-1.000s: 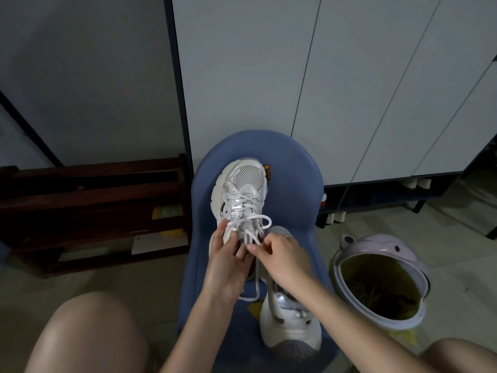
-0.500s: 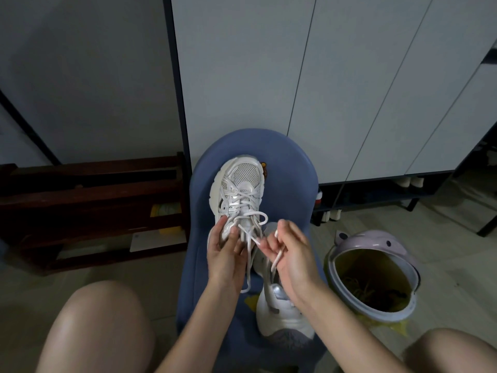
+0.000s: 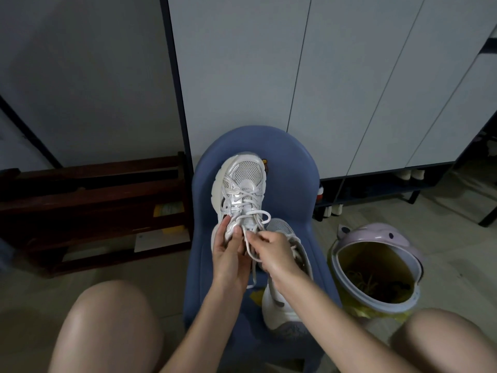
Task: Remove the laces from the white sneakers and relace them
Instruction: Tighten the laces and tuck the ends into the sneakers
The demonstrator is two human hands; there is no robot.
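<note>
Right hand (image 3: 271, 254) pinching lace (image 3: 256, 215), left hand (image 3: 228, 249) curled around laced sneaker (image 3: 239, 189)

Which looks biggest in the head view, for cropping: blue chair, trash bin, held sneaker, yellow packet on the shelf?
Largest to smallest:
blue chair
trash bin
held sneaker
yellow packet

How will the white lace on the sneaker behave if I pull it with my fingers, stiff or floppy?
Probably floppy: the lace droops in a loose loop over the sneaker, and a free end hangs limp below the hands. It likely slides easily through the eyelets, since the right hand only pinches it while the left hand steadies the shoe. It looks very light.
</note>
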